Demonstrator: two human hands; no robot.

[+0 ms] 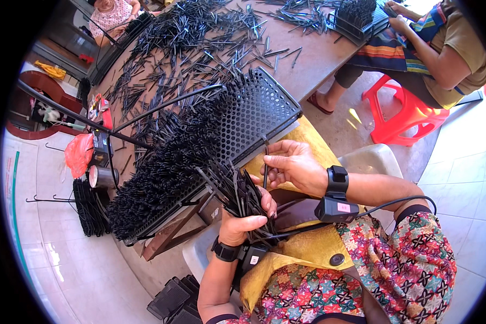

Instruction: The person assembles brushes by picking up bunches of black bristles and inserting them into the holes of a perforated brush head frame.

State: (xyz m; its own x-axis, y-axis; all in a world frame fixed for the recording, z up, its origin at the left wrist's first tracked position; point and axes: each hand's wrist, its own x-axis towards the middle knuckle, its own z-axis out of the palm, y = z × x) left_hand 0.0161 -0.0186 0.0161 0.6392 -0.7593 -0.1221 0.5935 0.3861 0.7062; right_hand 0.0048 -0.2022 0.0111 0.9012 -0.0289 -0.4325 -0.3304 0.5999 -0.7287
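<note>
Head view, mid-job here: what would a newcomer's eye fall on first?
Probably the black perforated tray at the centre, bristling with dark strips except at its upper-right end. By its near edge, the left hand grips a bundle of strips and the right hand pinches a single strip. The bright red stool beneath a seated co-worker, upper right, also stands out.

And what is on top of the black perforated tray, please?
Thin black sticks stand packed across most of the tray; bare holes show at the end nearer the right hand. The holes beneath the sticks are covered, so I cannot see them.
</note>
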